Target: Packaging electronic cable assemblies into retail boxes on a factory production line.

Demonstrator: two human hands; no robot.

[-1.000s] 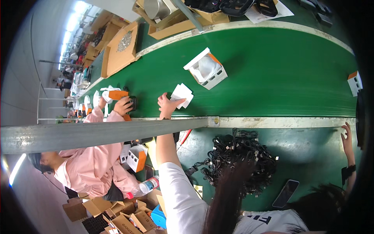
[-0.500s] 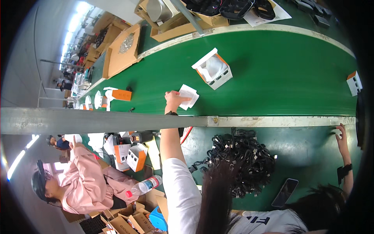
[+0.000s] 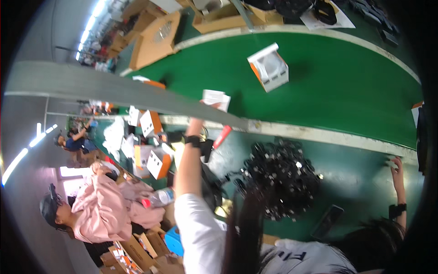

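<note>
My left hand (image 3: 213,105) reaches over the green belt, closed on a few printed white leaflets (image 3: 216,98). A grey metal bar (image 3: 155,98) crosses in front and hides most of that hand. Farther right on the belt stands an open white-and-orange box (image 3: 275,82) with something white inside. At the far right my right hand (image 3: 397,171) holds nothing, its fingers apart and slightly bent, close to the pale belt rail (image 3: 365,144). Between my arms a heap of black cables (image 3: 280,182) with metal plugs lies on the green worktop.
A dark phone (image 3: 327,221) lies near me. Left of my arm are white-and-orange boxes (image 3: 159,163) and a water bottle (image 3: 160,197). A co-worker in pink (image 3: 102,208) sits at the left. Beyond the belt are cardboard trays (image 3: 155,41) and black cases (image 3: 325,13).
The whole view has tilted, so the bar slants and the open box appears farther right. My left hand still grips the leaflets, now largely behind the bar. The co-worker's raised arm has come down.
</note>
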